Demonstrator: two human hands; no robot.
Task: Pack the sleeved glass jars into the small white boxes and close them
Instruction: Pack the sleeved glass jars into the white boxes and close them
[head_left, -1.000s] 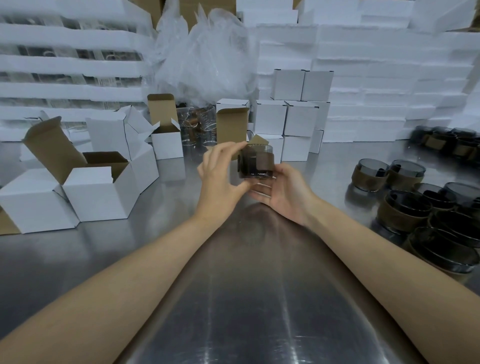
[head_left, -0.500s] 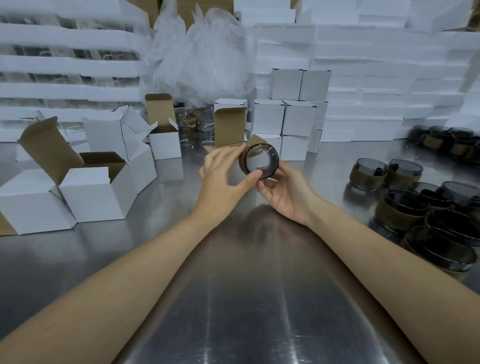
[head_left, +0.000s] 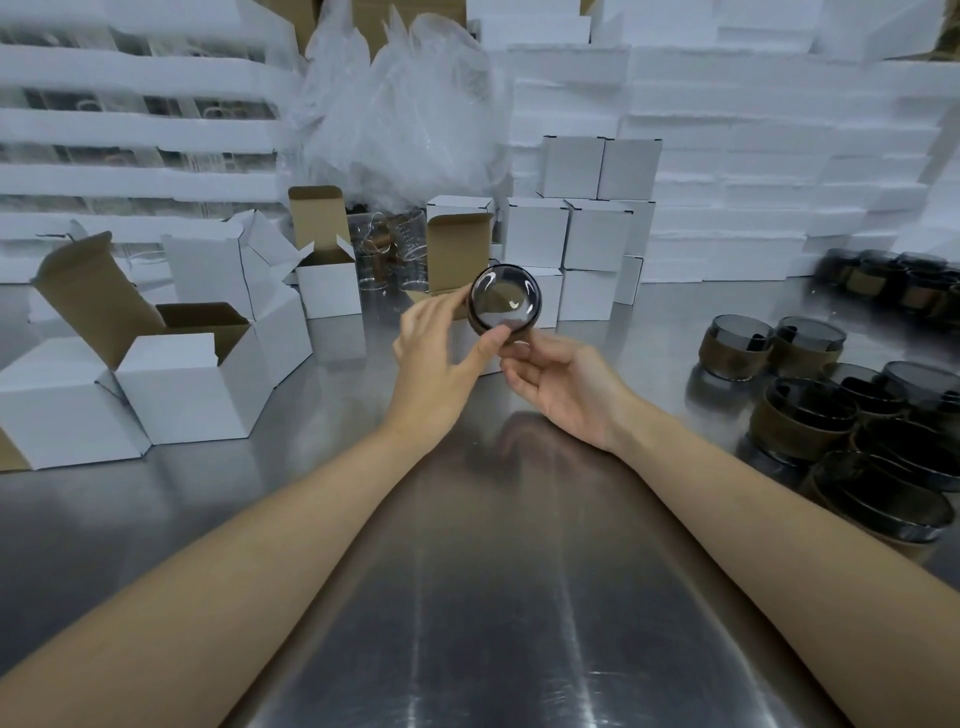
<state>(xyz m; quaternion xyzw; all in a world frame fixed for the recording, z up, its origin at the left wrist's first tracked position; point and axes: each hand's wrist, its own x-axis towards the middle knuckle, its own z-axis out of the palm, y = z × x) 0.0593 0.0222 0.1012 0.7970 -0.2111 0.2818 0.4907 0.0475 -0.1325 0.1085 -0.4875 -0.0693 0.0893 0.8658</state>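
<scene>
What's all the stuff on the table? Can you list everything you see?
Held jar: one, dark glass, tipped on its side, centre.
Jars with brown sleeves: about ten or more, dark, right side.
Open boxes: several, white outside, brown inside, left and centre.
Closed boxes: about nine, white, stacked at back.
Clear glasses: a few, behind the open boxes.
Plastic bags: a clear heap, back.
Foam sheets: white stacks, back.
Table: one, shiny metal.
Left hand, right hand: both holding the jar.
</scene>
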